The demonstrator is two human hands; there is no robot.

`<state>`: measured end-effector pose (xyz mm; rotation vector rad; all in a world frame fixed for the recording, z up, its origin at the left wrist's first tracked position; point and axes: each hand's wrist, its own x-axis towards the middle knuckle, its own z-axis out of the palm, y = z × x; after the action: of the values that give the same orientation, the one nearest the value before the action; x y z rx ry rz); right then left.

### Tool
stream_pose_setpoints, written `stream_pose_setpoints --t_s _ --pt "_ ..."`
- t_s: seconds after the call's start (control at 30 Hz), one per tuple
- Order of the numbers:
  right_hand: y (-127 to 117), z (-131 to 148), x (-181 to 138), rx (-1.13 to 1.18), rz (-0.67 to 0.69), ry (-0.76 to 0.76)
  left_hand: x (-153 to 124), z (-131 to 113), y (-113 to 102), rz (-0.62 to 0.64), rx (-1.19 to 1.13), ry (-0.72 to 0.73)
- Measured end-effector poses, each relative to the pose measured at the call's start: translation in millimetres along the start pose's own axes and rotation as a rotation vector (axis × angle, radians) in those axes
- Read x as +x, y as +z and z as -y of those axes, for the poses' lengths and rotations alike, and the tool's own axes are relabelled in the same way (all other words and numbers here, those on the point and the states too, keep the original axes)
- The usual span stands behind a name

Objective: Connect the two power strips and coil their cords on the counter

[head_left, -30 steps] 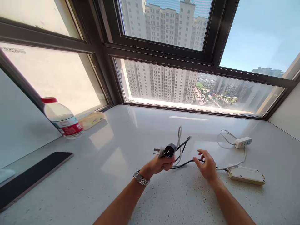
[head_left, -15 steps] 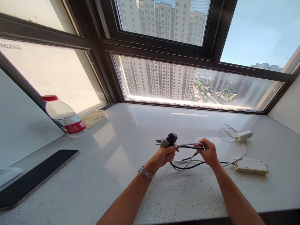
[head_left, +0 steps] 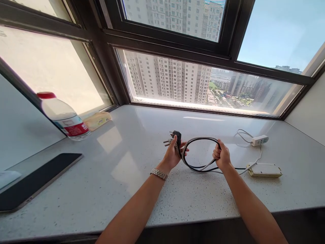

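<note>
My left hand (head_left: pixel 174 152) holds a black plug (head_left: pixel 177 136) and a grey plug (head_left: pixel 168 142) together, prongs pointing left, with the thumb over them. From the plugs a black and a grey power cord (head_left: pixel 200 138) run side by side in a round loop. At the loop's right side, my right hand (head_left: pixel 222 154) is closed around both cords. The cords trail right to a cream power strip (head_left: pixel 265 170) lying on the counter and a small white power strip (head_left: pixel 260 140) behind it.
The speckled white counter (head_left: pixel 142 189) ends at a front edge near my forearms. At left lie a black phone (head_left: pixel 38 179), a water bottle with a red cap (head_left: pixel 73 123) and a yellowish packet (head_left: pixel 98 120). Dark-framed windows (head_left: pixel 162 51) rise behind.
The cords between my hands have opened from a flat bundle into a round loop. My left hand has turned so the plugs sit higher, and my right fingers have wrapped round the cords.
</note>
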<state>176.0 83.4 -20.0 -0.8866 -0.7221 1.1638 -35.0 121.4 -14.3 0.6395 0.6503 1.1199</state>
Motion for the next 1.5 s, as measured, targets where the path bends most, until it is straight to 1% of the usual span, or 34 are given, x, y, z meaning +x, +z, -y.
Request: stream_pose_setpoints --t_s 0.1,0.23,0.3,0.33,0.4,0.47,0.5,0.57,0.6,0.67,0.73,0.8,0.87,0.97,1.03,1.1,1.2,1.27,1.33,1.37,1.43,1.5 --pt "-3 2 0 -0.013 -0.057 -0.030 -1 -3 0 -0.024 -0.042 -0.002" --pt "-1 5 -2 -0.011 -0.145 -0.067 -2 -4 1 0.014 -0.070 0.004" --pt "0 5 -2 -0.006 -0.189 -0.076 -3 -1 3 0.018 -0.015 0.068" --pt "1 4 -2 -0.005 -0.210 -0.079 -3 0 4 0.007 0.037 0.140" --pt "0 1 -2 -0.015 -0.239 -0.084 -5 4 6 -0.014 0.221 0.344" --pt "0 -3 -2 -0.035 -0.255 -0.091 -7 7 7 -0.014 0.511 0.559" --pt "1 -5 -2 -0.043 -0.259 -0.099 -9 9 7 0.006 0.668 0.659" --pt "3 -7 -2 -0.055 -0.256 -0.122 -12 11 8 0.095 0.935 0.822" --pt "6 -7 -3 -0.059 -0.253 -0.141 -14 12 10 0.150 1.033 0.878" --pt "12 -7 -6 -0.070 -0.241 -0.194 -18 13 14 0.255 1.202 0.930" --pt "19 -6 -11 -0.087 -0.226 -0.270 -22 15 21 0.282 1.374 0.914" --pt "25 -6 -19 -0.130 -0.207 -0.367 -25 17 28 0.229 1.543 0.856" --pt "29 -7 -28 -0.225 -0.183 -0.485 -26 20 34 0.119 1.689 0.739" --pt "34 -7 -41 -0.456 -0.104 -0.678 -21 24 38 -0.058 1.836 0.535" --pt "36 -7 -47 -0.616 -0.025 -0.749 -16 26 37 -0.139 1.829 0.461" --pt "38 -7 -50 -0.728 0.032 -0.748 -9 27 34 -0.189 1.709 0.462" --pt "38 -8 -49 -0.791 0.061 -0.708 1 26 26 -0.210 1.423 0.468" --pt "37 -11 -48 -0.803 0.089 -0.710 4 24 23 -0.208 1.234 0.413" --pt "35 -13 -49 -0.808 0.139 -0.752 3 23 23 -0.223 1.161 0.397" --pt "35 -15 -50 -0.803 0.162 -0.785 1 22 25 -0.237 1.198 0.421" --pt "36 -16 -52 -0.788 0.199 -0.850 -4 21 30 -0.259 1.403 0.469" --pt "37 -17 -54 -0.786 0.236 -0.889 -8 21 37 -0.265 1.628 0.447"
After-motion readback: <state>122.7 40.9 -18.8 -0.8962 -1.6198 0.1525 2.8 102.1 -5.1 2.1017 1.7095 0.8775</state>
